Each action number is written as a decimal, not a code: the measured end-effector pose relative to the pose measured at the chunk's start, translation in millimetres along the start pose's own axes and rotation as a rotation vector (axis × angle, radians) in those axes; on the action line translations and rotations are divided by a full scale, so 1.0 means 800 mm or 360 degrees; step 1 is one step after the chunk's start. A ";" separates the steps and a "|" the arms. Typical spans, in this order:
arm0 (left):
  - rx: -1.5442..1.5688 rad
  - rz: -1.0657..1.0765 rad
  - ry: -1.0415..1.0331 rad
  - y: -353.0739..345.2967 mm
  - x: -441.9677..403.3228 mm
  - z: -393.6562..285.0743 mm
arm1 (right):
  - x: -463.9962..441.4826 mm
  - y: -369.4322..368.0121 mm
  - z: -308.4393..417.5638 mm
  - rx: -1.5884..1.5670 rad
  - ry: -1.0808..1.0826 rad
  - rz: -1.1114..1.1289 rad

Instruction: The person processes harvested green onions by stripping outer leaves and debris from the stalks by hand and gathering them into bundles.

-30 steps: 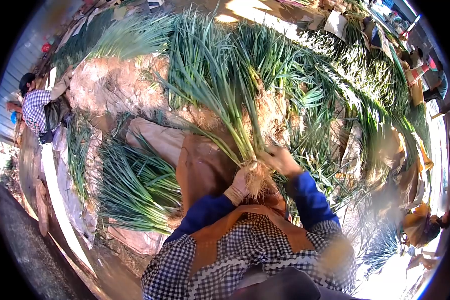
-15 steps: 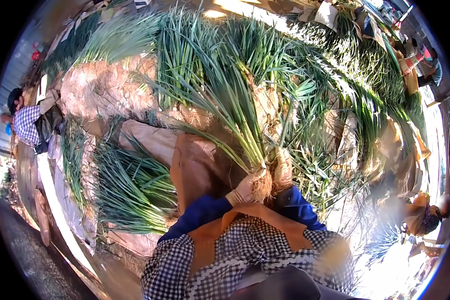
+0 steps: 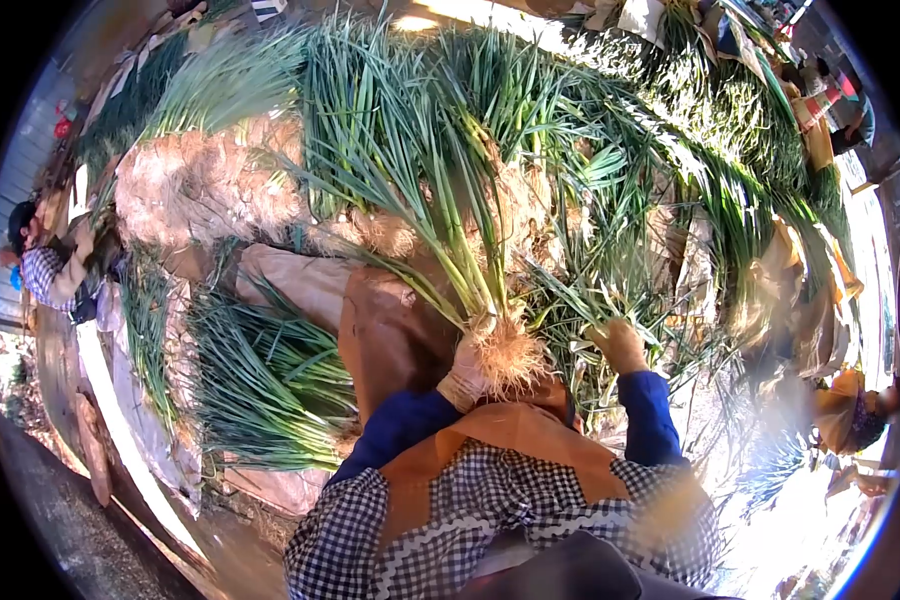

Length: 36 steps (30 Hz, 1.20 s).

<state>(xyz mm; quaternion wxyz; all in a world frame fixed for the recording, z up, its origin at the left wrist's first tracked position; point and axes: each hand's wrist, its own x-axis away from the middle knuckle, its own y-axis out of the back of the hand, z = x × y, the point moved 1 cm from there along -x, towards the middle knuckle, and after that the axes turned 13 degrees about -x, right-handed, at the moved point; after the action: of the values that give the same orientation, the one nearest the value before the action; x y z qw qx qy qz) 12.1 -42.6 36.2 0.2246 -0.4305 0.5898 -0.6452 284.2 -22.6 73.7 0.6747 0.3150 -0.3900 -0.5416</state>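
Greens (image 3: 260,375) strew the ground (image 3: 250,522) around your bunch (image 3: 455,255); your left fingers (image 3: 470,352) clasp its base, right fingers (image 3: 612,338) half-curl at leaves (image 3: 610,300) beside it, grip unclear.

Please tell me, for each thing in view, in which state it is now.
Held bunch: roots exposed.
Left hand: closed around the bunch near its roots.
Loose leaves: scattered, tangled.
Right hand: at the loose leaves, grip unclear.
Pile of stalks on the left: lying down.
Apron: worn.

There's room over the brown apron (image 3: 392,335) beside the left hand (image 3: 467,370), but the leafy bunch (image 3: 479,285) bars its right side.
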 end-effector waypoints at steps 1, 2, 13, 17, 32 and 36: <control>-0.0021 0.0061 0.0048 -0.013 0.003 -0.001 | -0.035 -0.022 -0.001 -0.0183 0.0118 -0.0179; -0.0018 0.0064 0.0039 -0.009 0.002 -0.002 | -0.063 -0.022 0.040 -0.0451 0.0187 -0.0264; -0.0482 -0.0090 -0.0048 0.039 0.014 0.006 | -0.167 -0.097 0.163 -0.0321 0.0164 -0.0067; 0.0074 0.0159 0.0209 0.090 -0.001 0.015 | -0.131 -0.110 0.102 0.0142 0.1020 -0.0717; 0.0011 0.0327 0.0255 -0.004 0.019 -0.007 | -0.050 -0.012 -0.006 -0.0358 0.0007 -0.0071; -0.0003 0.0349 0.0169 0.019 0.021 -0.004 | -0.109 -0.071 0.109 -0.1665 -0.0020 0.0370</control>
<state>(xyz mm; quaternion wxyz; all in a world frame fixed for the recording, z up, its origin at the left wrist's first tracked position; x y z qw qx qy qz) -2.9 -56.9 26.5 0.2619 -0.3288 0.6451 -0.6381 171.1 50.2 52.7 0.7947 -0.1120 -0.1043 -0.5874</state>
